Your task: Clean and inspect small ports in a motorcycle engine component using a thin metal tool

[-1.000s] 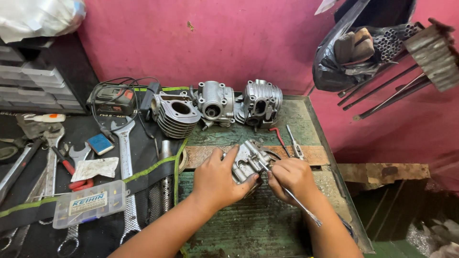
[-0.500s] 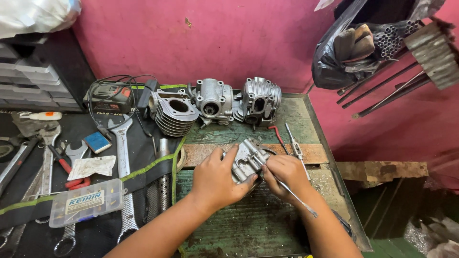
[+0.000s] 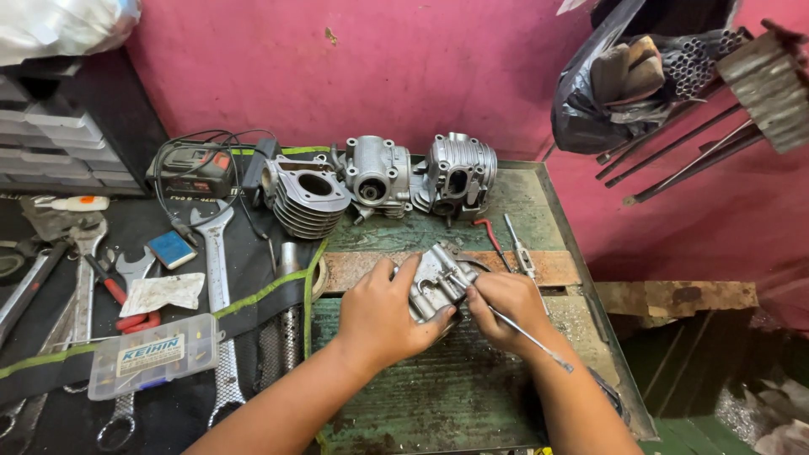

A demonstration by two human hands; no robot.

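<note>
A small metal part (image 3: 438, 282) is held on the green tabletop (image 3: 472, 396), near its middle. It is grasped from the left by the left hand (image 3: 383, 316). A thin tool (image 3: 514, 329) is pinched in the right hand (image 3: 506, 307), its tip set against the part.

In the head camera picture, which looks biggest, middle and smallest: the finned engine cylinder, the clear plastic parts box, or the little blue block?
1. Finned engine cylinder
2. Clear plastic parts box, close in size and nearer the camera, so these two are unsure
3. Blue block, clearly smallest
</note>
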